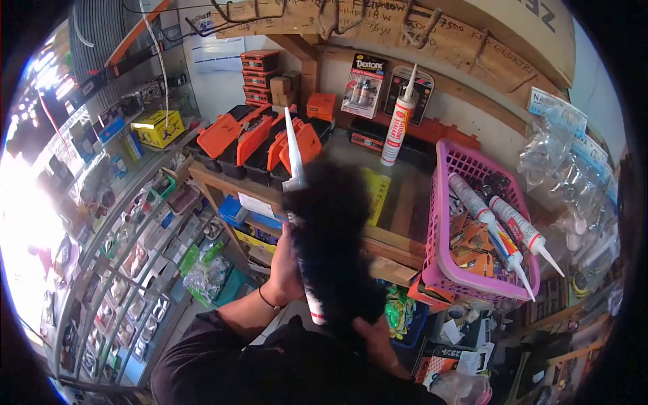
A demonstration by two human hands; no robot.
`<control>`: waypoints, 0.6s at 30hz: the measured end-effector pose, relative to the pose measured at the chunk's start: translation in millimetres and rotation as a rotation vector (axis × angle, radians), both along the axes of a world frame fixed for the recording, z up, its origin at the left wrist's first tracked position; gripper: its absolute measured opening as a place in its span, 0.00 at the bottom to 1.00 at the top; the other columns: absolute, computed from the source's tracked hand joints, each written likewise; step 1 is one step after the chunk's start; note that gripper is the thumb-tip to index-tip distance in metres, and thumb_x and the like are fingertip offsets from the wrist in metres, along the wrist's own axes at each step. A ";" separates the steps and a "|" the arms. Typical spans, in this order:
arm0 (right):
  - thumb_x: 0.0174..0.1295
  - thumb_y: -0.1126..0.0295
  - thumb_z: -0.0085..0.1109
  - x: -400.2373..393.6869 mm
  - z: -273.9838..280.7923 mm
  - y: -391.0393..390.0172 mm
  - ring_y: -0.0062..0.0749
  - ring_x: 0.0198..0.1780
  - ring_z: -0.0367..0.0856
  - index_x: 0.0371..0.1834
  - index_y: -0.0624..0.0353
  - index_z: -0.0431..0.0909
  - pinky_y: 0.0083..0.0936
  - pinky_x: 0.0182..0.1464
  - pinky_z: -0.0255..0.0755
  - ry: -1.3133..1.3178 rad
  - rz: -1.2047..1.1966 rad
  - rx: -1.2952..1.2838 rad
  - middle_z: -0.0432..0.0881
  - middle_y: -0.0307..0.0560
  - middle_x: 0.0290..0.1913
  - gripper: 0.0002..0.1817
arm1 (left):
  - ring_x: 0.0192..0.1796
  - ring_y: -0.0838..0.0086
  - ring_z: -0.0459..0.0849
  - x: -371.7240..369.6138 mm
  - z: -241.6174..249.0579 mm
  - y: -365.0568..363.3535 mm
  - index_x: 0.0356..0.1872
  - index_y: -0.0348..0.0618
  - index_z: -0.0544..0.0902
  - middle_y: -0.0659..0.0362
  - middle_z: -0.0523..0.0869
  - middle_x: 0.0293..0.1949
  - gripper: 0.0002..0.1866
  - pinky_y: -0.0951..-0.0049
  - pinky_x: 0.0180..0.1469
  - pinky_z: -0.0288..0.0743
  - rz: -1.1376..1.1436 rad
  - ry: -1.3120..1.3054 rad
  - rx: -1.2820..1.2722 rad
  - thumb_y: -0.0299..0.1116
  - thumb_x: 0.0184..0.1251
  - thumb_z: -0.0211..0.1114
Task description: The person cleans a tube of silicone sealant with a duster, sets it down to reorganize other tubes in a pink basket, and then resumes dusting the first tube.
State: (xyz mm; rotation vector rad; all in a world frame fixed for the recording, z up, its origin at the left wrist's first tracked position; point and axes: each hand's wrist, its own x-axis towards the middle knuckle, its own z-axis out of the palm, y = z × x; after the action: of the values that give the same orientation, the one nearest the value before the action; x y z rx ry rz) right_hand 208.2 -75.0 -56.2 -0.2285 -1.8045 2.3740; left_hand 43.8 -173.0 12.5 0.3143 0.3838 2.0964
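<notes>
— Left hand (282,266): how is it set?

— It is seen closed around the lower part of a sealant cartridge (297,202), which is held upright in front of the chest, above the front edge of the wooden shelf (398,239). The white nozzle is pointed upward.

— And the right hand (378,337)?

— It is seen low down, curled at the base of a black feather duster (334,236), which appears to be gripped there; the fingers are largely hidden by the plumes, so how tightly they are closed cannot be told. The duster is laid against the cartridge and covers most of the tube.

— How is the cartridge expected to handle?

— A stiff plastic tube is judged likely, fairly heavy if full, with a smooth label that may be slippery. The thin nozzle is the weak part, so the body is best grasped, not the tip. The duster is judged light and soft, to be taken by its handle.

— What else is seen nearby?

— A second cartridge (397,128) is stood upright near the back of the shelf. More tubes are laid in a pink basket (442,216) at the right end, and orange-lidded toolboxes (236,138) are lined up at the left end.
</notes>
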 end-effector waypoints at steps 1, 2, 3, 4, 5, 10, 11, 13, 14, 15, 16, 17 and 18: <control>0.50 0.68 0.60 0.8 3.0 -1.2 0.34 0.50 0.69 0.55 0.65 0.62 0.32 0.56 0.61 -0.024 -0.055 -0.122 0.71 0.49 0.50 0.28 | 0.54 0.64 0.70 -9.6 -23.0 -3.7 0.60 0.50 0.60 0.53 0.73 0.46 0.31 0.66 0.57 0.62 0.102 0.066 -0.143 0.58 0.63 0.33; 0.50 0.68 0.61 1.6 4.1 -3.4 0.34 0.50 0.70 0.54 0.65 0.62 0.32 0.55 0.61 -0.048 -0.112 -0.245 0.72 0.49 0.49 0.29 | 0.55 0.66 0.68 -11.7 -25.7 -3.3 0.59 0.47 0.60 0.54 0.71 0.48 0.25 0.66 0.57 0.60 0.081 -0.058 -0.043 0.50 0.66 0.36; 0.50 0.68 0.61 3.1 2.5 -7.6 0.34 0.50 0.70 0.54 0.65 0.62 0.32 0.55 0.61 -0.053 -0.109 -0.251 0.72 0.49 0.49 0.29 | 0.56 0.66 0.66 -19.3 -52.0 -5.8 0.59 0.46 0.61 0.54 0.69 0.51 0.23 0.67 0.58 0.59 0.336 0.670 -0.315 0.46 0.67 0.38; 0.50 0.68 0.61 5.8 0.1 -13.3 0.34 0.49 0.70 0.53 0.66 0.63 0.32 0.55 0.61 -0.047 -0.104 -0.013 0.73 0.49 0.48 0.28 | 0.57 0.66 0.65 -20.0 -61.5 -8.0 0.59 0.46 0.61 0.55 0.68 0.52 0.22 0.68 0.59 0.59 0.427 1.047 -0.448 0.43 0.67 0.39; 0.49 0.69 0.61 9.0 -1.7 -16.8 0.34 0.48 0.71 0.52 0.66 0.64 0.32 0.55 0.62 -0.041 -0.099 0.228 0.74 0.48 0.47 0.26 | 0.58 0.66 0.64 -20.4 -69.7 -9.9 0.59 0.45 0.61 0.55 0.67 0.53 0.21 0.68 0.59 0.58 0.565 1.402 -0.584 0.41 0.67 0.41; 0.50 0.67 0.60 17.4 -4.2 -2.6 0.34 0.49 0.70 0.50 0.66 0.65 0.31 0.54 0.61 -0.149 -0.176 0.005 0.74 0.50 0.46 0.25 | 0.56 0.67 0.67 -2.6 -14.3 0.3 0.58 0.39 0.60 0.55 0.68 0.55 0.24 0.65 0.59 0.59 0.022 0.034 0.151 0.43 0.67 0.38; 0.50 0.66 0.60 18.3 -3.7 -2.6 0.34 0.48 0.70 0.50 0.66 0.65 0.30 0.54 0.61 -0.210 -0.213 0.029 0.74 0.50 0.45 0.25 | 0.56 0.68 0.67 -1.9 -20.1 2.4 0.58 0.39 0.61 0.55 0.69 0.54 0.24 0.66 0.59 0.59 0.102 0.063 0.112 0.44 0.67 0.38; 0.50 0.68 0.59 19.7 8.4 -4.0 0.34 0.48 0.70 0.50 0.66 0.66 0.29 0.54 0.61 -0.112 -0.068 0.217 0.74 0.51 0.45 0.24 | 0.55 0.68 0.68 -7.0 -40.1 6.7 0.57 0.39 0.62 0.55 0.69 0.53 0.24 0.66 0.59 0.60 0.172 0.092 0.074 0.45 0.67 0.38; 0.50 0.69 0.59 21.0 12.4 -4.5 0.35 0.48 0.71 0.49 0.67 0.66 0.28 0.54 0.61 -0.013 0.087 0.401 0.74 0.52 0.45 0.24 | 0.54 0.68 0.69 -19.1 -66.1 7.1 0.57 0.40 0.63 0.55 0.70 0.52 0.25 0.67 0.58 0.61 0.256 0.495 -0.118 0.46 0.66 0.38; 0.50 0.70 0.59 23.4 -5.7 -0.4 0.37 0.50 0.71 0.50 0.67 0.65 0.30 0.55 0.61 -0.039 -0.012 0.423 0.74 0.52 0.46 0.24 | 0.54 0.68 0.69 -30.9 -90.7 6.7 0.56 0.41 0.64 0.54 0.71 0.51 0.25 0.67 0.57 0.61 0.336 0.899 -0.312 0.48 0.66 0.38; 0.50 0.70 0.59 25.9 -5.3 2.7 0.37 0.50 0.71 0.50 0.67 0.65 0.30 0.55 0.61 -0.041 -0.015 0.423 0.74 0.52 0.46 0.24 | 0.53 0.68 0.71 -24.6 -76.4 6.6 0.56 0.42 0.64 0.54 0.72 0.49 0.26 0.67 0.56 0.63 0.286 0.795 -0.285 0.50 0.65 0.38; 0.49 0.68 0.60 27.5 -4.4 5.9 0.38 0.53 0.69 0.50 0.67 0.65 0.31 0.56 0.60 -0.033 -0.084 0.114 0.73 0.53 0.48 0.26 | 0.52 0.68 0.72 -18.2 -62.3 6.4 0.55 0.43 0.65 0.54 0.73 0.48 0.27 0.67 0.55 0.64 0.239 0.688 -0.259 0.52 0.65 0.37; 0.49 0.66 0.61 27.6 -3.5 8.6 0.38 0.55 0.66 0.51 0.67 0.65 0.33 0.57 0.59 -0.023 -0.150 -0.192 0.72 0.54 0.49 0.27 | 0.50 0.68 0.73 0.7 -18.5 7.6 0.55 0.44 0.65 0.55 0.74 0.47 0.28 0.66 0.54 0.65 0.065 0.077 -0.006 0.54 0.64 0.37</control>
State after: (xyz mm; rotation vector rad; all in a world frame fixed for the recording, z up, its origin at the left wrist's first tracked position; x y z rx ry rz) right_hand 235.8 -66.4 -59.7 -0.3997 -1.5093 2.4457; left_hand 44.6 -165.4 -6.0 0.3850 0.4515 2.1507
